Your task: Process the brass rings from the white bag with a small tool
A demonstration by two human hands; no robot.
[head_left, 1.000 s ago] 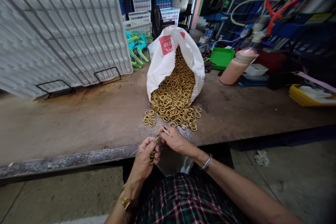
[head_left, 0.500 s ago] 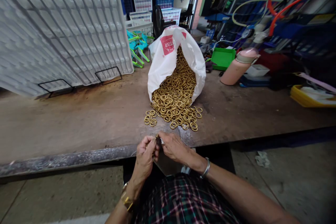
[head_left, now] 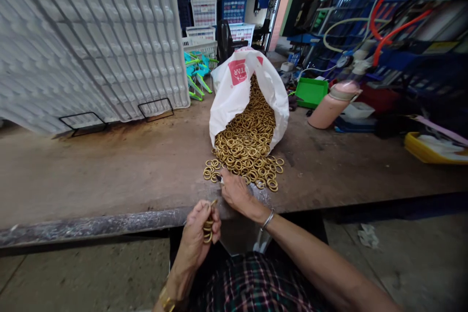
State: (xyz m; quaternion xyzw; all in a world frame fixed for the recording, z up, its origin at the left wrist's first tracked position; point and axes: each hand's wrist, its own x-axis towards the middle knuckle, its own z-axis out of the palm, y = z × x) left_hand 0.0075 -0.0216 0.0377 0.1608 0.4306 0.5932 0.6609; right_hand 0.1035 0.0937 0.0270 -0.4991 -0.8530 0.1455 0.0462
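Note:
Several brass-coloured rings (head_left: 208, 231) are held in my left hand (head_left: 199, 229), whose fingers are curled round them near the table's front edge; one ring sticks up at the fingertips. My right hand (head_left: 236, 192) is closed on a small dark tool (head_left: 219, 178) with a bit of white on it, mostly hidden by the fingers. Its tip is at the loose rings (head_left: 208, 172) left of the pile. Behind it a white bag (head_left: 228, 100) lies on its side, with a big heap of rings (head_left: 244, 144) spilling from its mouth.
The brown table (head_left: 146, 170) carries a stack of ribbed white trays (head_left: 109, 34) at the left. Blue-green plastic pieces (head_left: 199, 73) lie behind the bag. To the right are a green tray (head_left: 311, 92), a pink bottle (head_left: 331, 107) and a yellow basket (head_left: 431, 148).
My right hand has moved away from my left hand, forward to the loose rings with the dark tool. The rings in my left hand now show more plainly. The view has shifted slightly.

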